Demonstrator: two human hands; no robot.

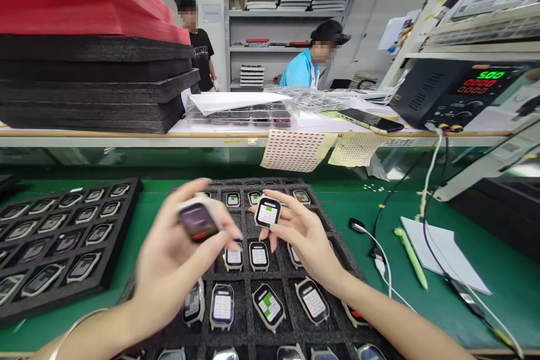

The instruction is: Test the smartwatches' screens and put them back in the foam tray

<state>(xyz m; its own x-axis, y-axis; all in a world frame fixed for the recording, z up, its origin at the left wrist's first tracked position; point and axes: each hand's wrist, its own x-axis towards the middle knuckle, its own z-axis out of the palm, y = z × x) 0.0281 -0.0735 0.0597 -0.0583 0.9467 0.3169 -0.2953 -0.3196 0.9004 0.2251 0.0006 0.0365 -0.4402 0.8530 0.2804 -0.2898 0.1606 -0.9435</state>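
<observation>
My left hand [169, 253], blurred by motion, holds a smartwatch body [199, 218] with a dark purplish screen and a bit of red at its lower edge. In my right hand [306, 233] is a second smartwatch body [268, 212], pinched between thumb and fingers, its lit screen showing a white grid with one green cell. Both hands are above a black foam tray [242, 287] whose compartments hold several strapless watch bodies. Among these, one watch [269, 306] shows green and white cells, and another watch [221, 305] has a white grid.
On the left lies another foam tray [113, 242] of watches. To the right are a charging cable [386, 264], a green pen [411, 259] and white paper [447, 253]. The shelf ahead carries stacked black foam [93, 79], a phone [371, 120] and a power supply [459, 93]. Two people are beyond.
</observation>
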